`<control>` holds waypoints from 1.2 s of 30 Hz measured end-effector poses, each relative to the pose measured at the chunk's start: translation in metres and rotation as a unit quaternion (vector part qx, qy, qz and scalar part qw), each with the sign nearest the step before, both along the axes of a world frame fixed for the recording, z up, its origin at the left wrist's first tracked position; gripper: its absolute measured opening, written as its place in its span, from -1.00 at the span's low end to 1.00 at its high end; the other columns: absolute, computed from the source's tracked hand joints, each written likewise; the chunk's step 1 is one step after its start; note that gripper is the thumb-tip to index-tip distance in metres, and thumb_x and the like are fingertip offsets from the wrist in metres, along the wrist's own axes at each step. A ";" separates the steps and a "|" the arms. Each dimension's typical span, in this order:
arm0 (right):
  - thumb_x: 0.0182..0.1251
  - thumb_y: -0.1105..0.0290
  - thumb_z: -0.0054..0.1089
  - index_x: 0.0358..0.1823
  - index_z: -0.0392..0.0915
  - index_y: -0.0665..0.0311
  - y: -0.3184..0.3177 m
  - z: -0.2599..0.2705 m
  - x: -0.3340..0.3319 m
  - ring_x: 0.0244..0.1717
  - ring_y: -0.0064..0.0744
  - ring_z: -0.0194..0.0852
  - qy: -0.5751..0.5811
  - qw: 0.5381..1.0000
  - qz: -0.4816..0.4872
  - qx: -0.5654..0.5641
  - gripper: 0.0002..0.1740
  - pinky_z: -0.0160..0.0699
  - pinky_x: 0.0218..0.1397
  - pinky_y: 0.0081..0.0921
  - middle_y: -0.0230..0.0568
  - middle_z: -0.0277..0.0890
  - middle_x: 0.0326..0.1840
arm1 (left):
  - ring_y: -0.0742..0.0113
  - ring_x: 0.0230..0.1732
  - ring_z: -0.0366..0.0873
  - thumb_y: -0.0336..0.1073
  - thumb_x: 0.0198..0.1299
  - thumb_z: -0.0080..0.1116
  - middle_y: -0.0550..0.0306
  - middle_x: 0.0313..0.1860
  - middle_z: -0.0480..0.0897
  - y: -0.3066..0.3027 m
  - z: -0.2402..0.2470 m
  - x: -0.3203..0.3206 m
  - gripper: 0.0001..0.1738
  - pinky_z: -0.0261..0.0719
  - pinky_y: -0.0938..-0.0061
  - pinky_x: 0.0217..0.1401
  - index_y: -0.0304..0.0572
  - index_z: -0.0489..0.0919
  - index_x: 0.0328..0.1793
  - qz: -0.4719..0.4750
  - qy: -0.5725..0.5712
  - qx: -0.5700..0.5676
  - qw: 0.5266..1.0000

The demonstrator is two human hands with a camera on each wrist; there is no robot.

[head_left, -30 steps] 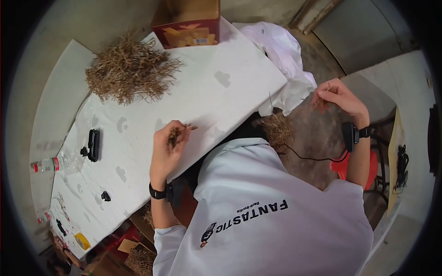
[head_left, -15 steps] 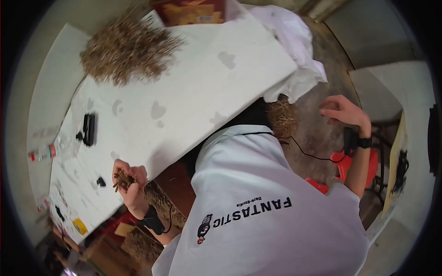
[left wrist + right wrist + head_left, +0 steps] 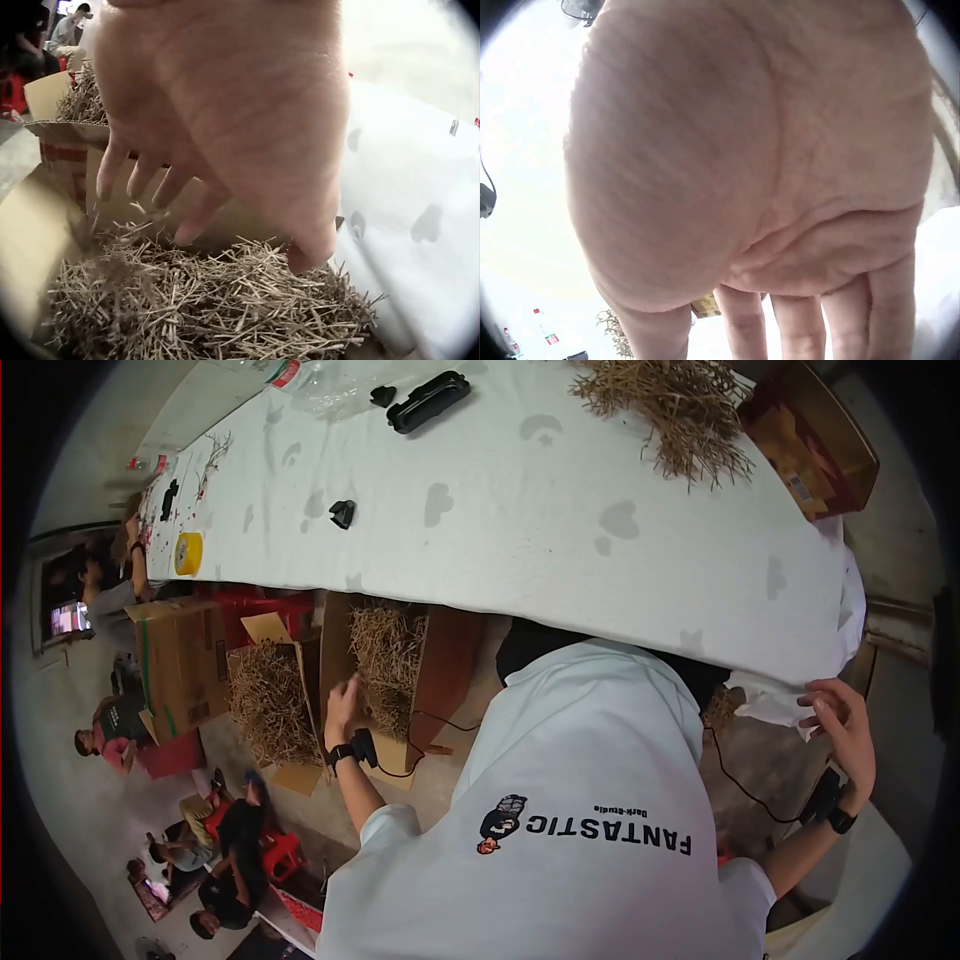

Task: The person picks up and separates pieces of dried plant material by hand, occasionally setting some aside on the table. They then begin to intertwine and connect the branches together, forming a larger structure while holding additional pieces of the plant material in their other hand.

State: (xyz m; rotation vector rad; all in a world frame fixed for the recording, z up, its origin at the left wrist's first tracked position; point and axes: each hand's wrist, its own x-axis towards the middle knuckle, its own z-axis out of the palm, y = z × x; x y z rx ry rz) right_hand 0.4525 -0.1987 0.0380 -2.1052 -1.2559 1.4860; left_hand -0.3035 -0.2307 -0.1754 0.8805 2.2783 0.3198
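The left hand (image 3: 342,712) hangs over a cardboard box beside the table, its fingers spread above a heap of dry brown twigs (image 3: 388,650). In the left wrist view, the fingers of that hand (image 3: 225,127) point down over the twigs (image 3: 217,300), a few loose pieces just below them. By the table's right corner, the right hand (image 3: 845,735) has loosely bent fingers close to a white plastic bag (image 3: 775,700); whether they touch it is unclear. The right wrist view shows this palm (image 3: 750,165) with fingers extended and nothing held.
Another twig heap (image 3: 690,410) lies on the white-covered table (image 3: 500,530), near a maroon carton (image 3: 855,445). Black plastic parts (image 3: 428,402) and yellow tape (image 3: 188,553) are also on it. A second box of twigs (image 3: 268,700) stands left of the first; people sit farther off.
The left hand has moved from over the table to the box, and its bunch of twigs is no longer in it. The head view has swung left; the right hand is now near the bag.
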 end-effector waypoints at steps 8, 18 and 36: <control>0.49 0.35 0.20 -0.01 0.58 0.39 0.047 0.015 -0.022 -0.31 -0.49 0.66 0.000 0.998 0.023 0.063 -0.77 0.61 -0.27 -0.55 -0.19 0.68 -0.20 | 0.24 -0.20 0.64 0.12 0.35 0.21 -0.01 -0.16 0.70 0.027 0.025 -0.005 -0.37 0.58 0.38 -0.19 -0.43 0.62 0.13 -0.041 -0.057 -0.061 0.996; 0.35 0.41 0.31 -0.23 0.57 0.44 0.186 -0.023 -0.090 -0.38 -0.57 0.48 -0.083 0.895 0.140 0.416 -0.80 0.48 -0.29 -0.56 -0.27 0.56 -0.38 | 0.45 -0.41 0.52 -0.27 0.32 0.30 0.16 -0.39 0.69 0.203 0.185 0.242 -0.79 0.46 0.51 -0.33 -0.31 0.68 -0.14 -0.491 -0.201 0.192 0.825; 0.35 0.47 0.26 -0.24 0.58 0.39 0.257 0.011 -0.115 -0.29 -0.16 0.57 -0.172 0.743 0.002 0.646 -0.88 0.50 -0.20 -0.36 -0.09 0.49 -0.30 | 0.02 0.34 0.45 -0.46 0.33 0.15 -0.03 0.34 0.53 0.390 0.149 0.373 -0.74 0.32 0.16 0.39 -0.13 0.69 0.10 -0.622 0.067 0.527 0.575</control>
